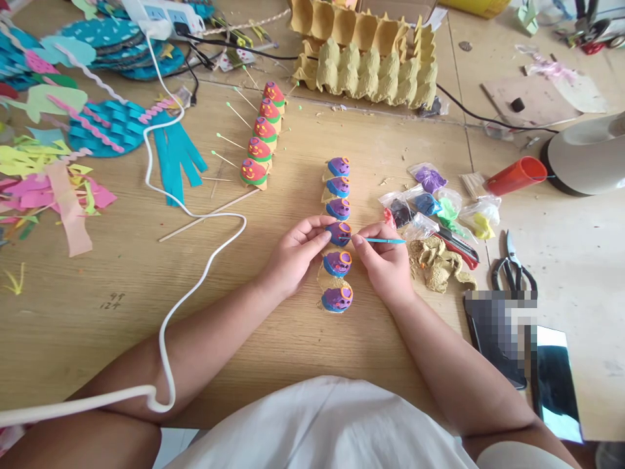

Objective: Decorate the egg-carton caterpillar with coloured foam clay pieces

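A row of egg-carton cups (pixel 336 264) covered in purple and blue clay, with orange rings, runs down the middle of the table. My left hand (pixel 297 251) steadies one of the middle cups, thumb and fingers at its left side. Between the fingertips of my right hand (pixel 385 257) is a thin blue tool (pixel 388 241), its tip at the face of that same cup. Further back on the left stands a second row of cups (pixel 258 148) in red and green, with green-tipped sticks poking out.
Beige egg cartons (pixel 375 75) lie at the back. Right of my right hand are bagged clay (pixel 430 177), torn carton scraps (pixel 439 264), a red cutter (pixel 459 249), scissors (pixel 512 267) and a red cup (pixel 517 176). A white cable (pixel 209 260) crosses the left side, over my left forearm.
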`<action>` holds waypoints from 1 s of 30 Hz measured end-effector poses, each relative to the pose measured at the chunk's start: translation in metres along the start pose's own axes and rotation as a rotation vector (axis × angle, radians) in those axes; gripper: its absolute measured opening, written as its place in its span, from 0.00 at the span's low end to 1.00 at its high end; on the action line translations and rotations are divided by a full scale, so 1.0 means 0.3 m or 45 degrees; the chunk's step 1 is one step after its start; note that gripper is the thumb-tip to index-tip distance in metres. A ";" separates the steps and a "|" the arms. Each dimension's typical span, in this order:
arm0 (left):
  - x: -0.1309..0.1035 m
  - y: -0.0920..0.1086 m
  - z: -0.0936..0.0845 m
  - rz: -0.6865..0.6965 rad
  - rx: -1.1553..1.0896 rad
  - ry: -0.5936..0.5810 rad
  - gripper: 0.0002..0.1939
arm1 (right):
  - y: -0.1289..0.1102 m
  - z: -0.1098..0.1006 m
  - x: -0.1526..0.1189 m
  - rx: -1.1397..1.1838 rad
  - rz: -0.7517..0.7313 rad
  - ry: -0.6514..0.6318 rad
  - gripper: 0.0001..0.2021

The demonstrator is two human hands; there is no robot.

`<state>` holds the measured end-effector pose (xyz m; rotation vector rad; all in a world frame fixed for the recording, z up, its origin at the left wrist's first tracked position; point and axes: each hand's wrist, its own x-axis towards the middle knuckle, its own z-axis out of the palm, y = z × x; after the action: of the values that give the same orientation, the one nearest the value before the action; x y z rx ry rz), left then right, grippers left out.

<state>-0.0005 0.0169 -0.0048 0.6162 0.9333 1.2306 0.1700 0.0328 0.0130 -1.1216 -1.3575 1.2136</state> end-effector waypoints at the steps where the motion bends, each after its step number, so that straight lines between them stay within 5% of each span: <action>1: -0.001 0.002 0.001 -0.007 0.002 0.006 0.16 | 0.005 -0.001 0.000 0.039 0.005 0.004 0.18; 8: -0.005 0.011 0.006 -0.028 -0.064 0.029 0.13 | 0.051 -0.015 0.009 0.364 0.101 0.133 0.14; 30: -0.001 0.016 0.008 -0.056 -0.100 0.025 0.11 | 0.025 0.001 0.007 0.148 0.111 0.090 0.20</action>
<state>-0.0009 0.0180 0.0005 0.5193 0.9064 1.2298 0.1697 0.0354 0.0058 -1.1404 -1.1803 1.2869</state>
